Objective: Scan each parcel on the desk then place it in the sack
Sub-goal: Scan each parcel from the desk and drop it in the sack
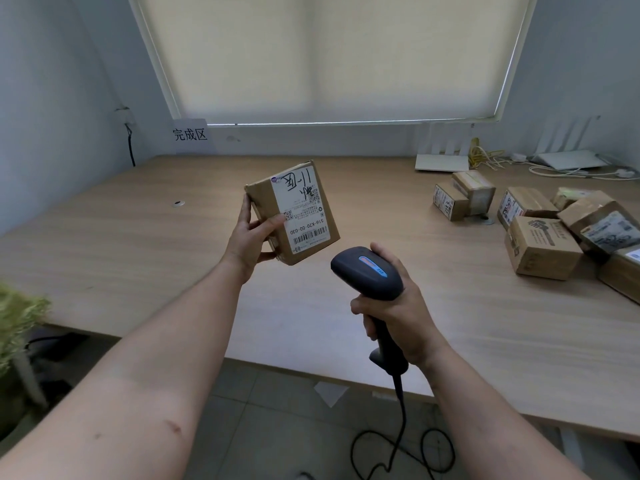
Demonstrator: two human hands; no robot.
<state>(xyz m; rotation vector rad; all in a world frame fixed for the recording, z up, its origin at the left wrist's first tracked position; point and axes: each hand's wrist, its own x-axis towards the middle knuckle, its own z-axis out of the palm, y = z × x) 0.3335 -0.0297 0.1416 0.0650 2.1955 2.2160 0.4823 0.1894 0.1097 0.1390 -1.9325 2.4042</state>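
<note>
Sack (17, 320): only a frayed green edge shows at the far left, below the tabletop (138, 244) rim; its mouth and contents are cut off, so what it holds cannot be told.

Held parcel (294, 211): small brown cardboard box, lifted clear of the tabletop, tilted, white shipping label facing the camera with barcode and handwritten black characters. Left hand (247, 242) grips it from the left side; thumb lies across the front face near the label edge, fingers (246, 209) wrap round the back edge, mostly hidden by the box. Left forearm reaches up from the lower left.

Scanner (369, 271): dark handheld unit, blue and orange lights on its top, head aimed toward the parcel's lower edge, near it but apart. Right hand (394, 317) is closed round the handle, fingers curled tight about the grip; the trigger finger is hidden behind the head. Its cable (401, 441) drops to the floor in loops.

Pile of parcels (547, 230): several cardboard boxes clustered on the right of the tabletop, some stacked and leaning on each other; the rightmost are cut by the frame edge.

Against the back wall: a paper sign (189, 135) with three characters, white routers (446, 157) and tangled leads. Label print is too small to read fully.
</note>
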